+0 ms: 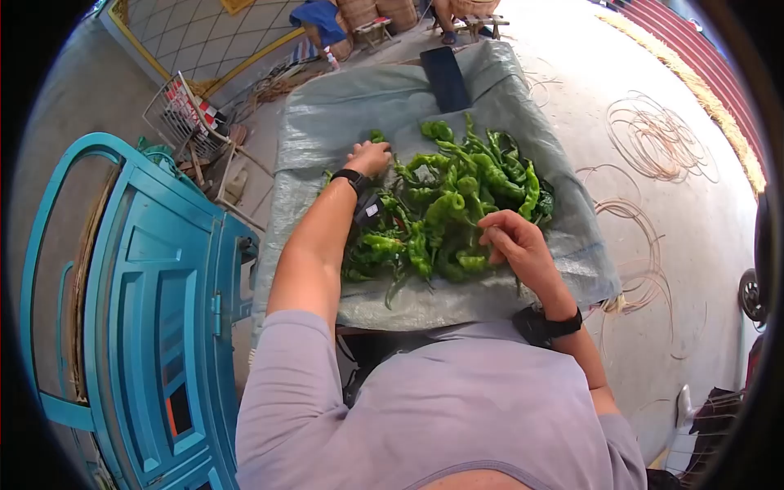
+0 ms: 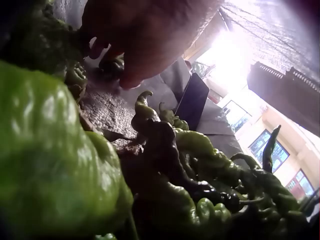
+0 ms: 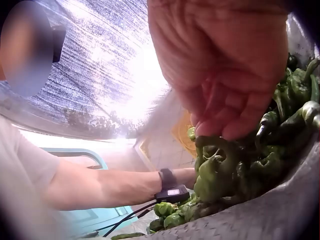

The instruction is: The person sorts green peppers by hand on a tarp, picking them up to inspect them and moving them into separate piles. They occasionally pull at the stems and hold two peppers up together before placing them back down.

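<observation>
A: Where are the peppers (image 1: 445, 214) heaped?

B: Around the middle of the sheet (image 1: 351, 114). One pepper (image 3: 212, 177) seems pinched in the right hand (image 1: 523, 251) fingertips, maybe topside for easy grip.

A: Left hand (image 1: 369, 159)?

B: Held over the sheet's left side, fingers bent; can't be told if anything's pinched. Phone's (image 1: 446, 79) set at its far end, probably out of the way.

Peppers (image 1: 447, 211) lie on the sheet (image 1: 351, 106), phone (image 1: 445, 79) behind.

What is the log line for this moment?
left hand: at edge of pepper pile | right hand: fingertips at green pepper | dark slab: on sheet, far end
</observation>
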Demonstrator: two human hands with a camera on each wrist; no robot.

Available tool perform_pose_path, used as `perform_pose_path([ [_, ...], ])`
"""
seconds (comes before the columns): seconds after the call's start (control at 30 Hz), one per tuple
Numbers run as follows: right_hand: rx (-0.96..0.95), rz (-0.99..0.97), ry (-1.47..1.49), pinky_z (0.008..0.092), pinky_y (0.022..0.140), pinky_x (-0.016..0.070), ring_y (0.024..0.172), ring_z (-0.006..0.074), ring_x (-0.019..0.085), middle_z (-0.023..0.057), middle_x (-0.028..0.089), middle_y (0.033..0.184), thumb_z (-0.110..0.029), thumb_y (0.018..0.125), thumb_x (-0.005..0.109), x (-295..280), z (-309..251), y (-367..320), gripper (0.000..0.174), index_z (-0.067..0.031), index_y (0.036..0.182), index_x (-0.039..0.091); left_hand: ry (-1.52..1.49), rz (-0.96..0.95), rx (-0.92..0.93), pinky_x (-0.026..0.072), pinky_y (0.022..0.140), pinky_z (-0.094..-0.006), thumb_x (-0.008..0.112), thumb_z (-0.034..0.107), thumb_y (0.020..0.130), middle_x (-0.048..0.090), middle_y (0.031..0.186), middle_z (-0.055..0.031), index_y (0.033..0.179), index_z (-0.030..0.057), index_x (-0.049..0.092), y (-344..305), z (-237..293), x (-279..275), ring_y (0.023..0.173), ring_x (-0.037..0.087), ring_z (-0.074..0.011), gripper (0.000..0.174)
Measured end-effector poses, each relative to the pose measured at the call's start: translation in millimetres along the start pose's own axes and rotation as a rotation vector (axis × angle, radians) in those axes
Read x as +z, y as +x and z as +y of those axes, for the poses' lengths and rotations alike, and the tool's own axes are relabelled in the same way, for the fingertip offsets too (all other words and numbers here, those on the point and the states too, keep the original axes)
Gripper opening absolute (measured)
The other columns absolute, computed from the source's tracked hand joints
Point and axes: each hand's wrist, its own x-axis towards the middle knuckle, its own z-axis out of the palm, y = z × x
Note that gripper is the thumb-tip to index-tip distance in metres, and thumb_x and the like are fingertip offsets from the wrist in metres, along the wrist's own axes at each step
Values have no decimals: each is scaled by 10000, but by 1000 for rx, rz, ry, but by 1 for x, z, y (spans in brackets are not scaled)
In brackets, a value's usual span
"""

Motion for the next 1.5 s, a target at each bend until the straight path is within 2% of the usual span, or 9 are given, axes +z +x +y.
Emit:
perform_pose_path([
  [0.07, 5, 3, -8, 188, 560, 438, 625, 34, 533, -5, 630, 849, -96, 991, 522, 4, -1, -6, 140, -58, 1086, 618, -173, 131, 56, 390, 1029, -506, 505, 427, 901, 640, 1246, -169, 1253, 239, 653, 1, -9, 9, 1190, 545, -374, 426],
  [0.17, -35, -11, -56, 185, 565, 439, 627, 30, 524, -7, 626, 839, -91, 993, 517, 1, 1, 6, 139, -54, 1083, 616, -215, 282, 66, 426, 999, -451, 540, 367, 914, 679, 1171, -147, 1221, 176, 668, -26, 13, -33, 1145, 586, -313, 383],
  [0.27, -31, -20, -42, 180, 577, 446, 634, 26, 520, -10, 623, 828, -88, 995, 514, 5, 1, 4, 142, -56, 1084, 620, -524, 275, 363, 439, 1005, -417, 575, 334, 903, 681, 1171, -112, 1207, 180, 677, -38, 8, -48, 1154, 591, -312, 356],
  [0.37, -39, -31, -43, 179, 583, 448, 642, 25, 520, -11, 623, 826, -86, 996, 512, 7, 1, 3, 145, -60, 1082, 625, -691, -8, 471, 449, 966, -366, 613, 273, 922, 667, 1188, -101, 1233, 96, 649, -101, 34, -91, 1184, 564, -235, 360],
  [0.47, -37, -28, -40, 180, 588, 451, 653, 23, 521, -13, 623, 828, -84, 995, 513, 8, -1, 0, 144, -62, 1081, 627, -590, -180, 483, 440, 993, -388, 653, 273, 903, 631, 1251, -132, 1303, 100, 589, -110, 21, -88, 1182, 567, -255, 441],
  [0.67, -41, -36, -51, 189, 605, 467, 679, 22, 530, -16, 620, 828, -88, 991, 523, 8, -1, -1, 139, -65, 1076, 631, 25, -193, 387, 394, 1051, -414, 709, 307, 817, 490, 1401, -216, 1399, 115, 481, -133, 0, -39, 1273, 453, -345, 654],
  [0.77, -26, -32, -73, 191, 607, 471, 687, 23, 532, -16, 620, 829, -86, 989, 520, 8, 0, -1, 142, -64, 1071, 634, 195, -48, 399, 401, 1035, -485, 768, 373, 732, 533, 1291, -202, 1395, 135, 501, -127, -7, -7, 1232, 422, -401, 753],
  [1.23, -29, -25, -117, 195, 616, 475, 698, 34, 550, -9, 624, 827, -74, 983, 516, 8, 1, -3, 143, -59, 1063, 633, 222, -86, 283, 440, 1009, -480, 809, 379, 657, 498, 1301, -154, 1238, 28, 515, -146, 21, -22, 1271, 409, -369, 740],
  [1.5, -6, -25, -116, 195, 608, 468, 689, 38, 543, -7, 621, 826, -75, 979, 519, 9, 2, -3, 141, -55, 1061, 632, 214, -43, 331, 466, 947, -449, 754, 352, 697, 552, 1143, -157, 1159, 36, 521, -159, 25, -31, 1134, 525, -346, 606],
])
